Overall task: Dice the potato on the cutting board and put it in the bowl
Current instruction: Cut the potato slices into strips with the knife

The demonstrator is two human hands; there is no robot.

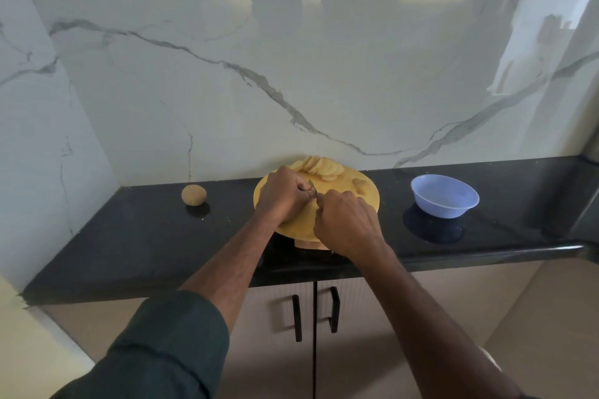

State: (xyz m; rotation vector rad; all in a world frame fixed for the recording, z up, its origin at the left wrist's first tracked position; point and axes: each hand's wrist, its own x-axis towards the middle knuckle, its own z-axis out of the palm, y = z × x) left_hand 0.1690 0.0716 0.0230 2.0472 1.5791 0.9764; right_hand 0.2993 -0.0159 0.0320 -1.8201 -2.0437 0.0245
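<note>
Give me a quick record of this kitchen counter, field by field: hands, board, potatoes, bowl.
left hand: left hand curled over something on the board, what it holds hidden
right hand: right hand gripping a small knife
board: round yellow wooden cutting board on the black stone counter
slices: round potato slices fanned along the board's far edge
whole potato: whole unpeeled potato on the counter, left of the board
bowl: light blue plastic bowl right of the board, empty

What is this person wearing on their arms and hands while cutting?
Both hands are bare: the left hand and the right hand show no gloves, rings or watch. The left arm has a dark green sleeve pushed up the forearm. The right forearm is bare.
</note>
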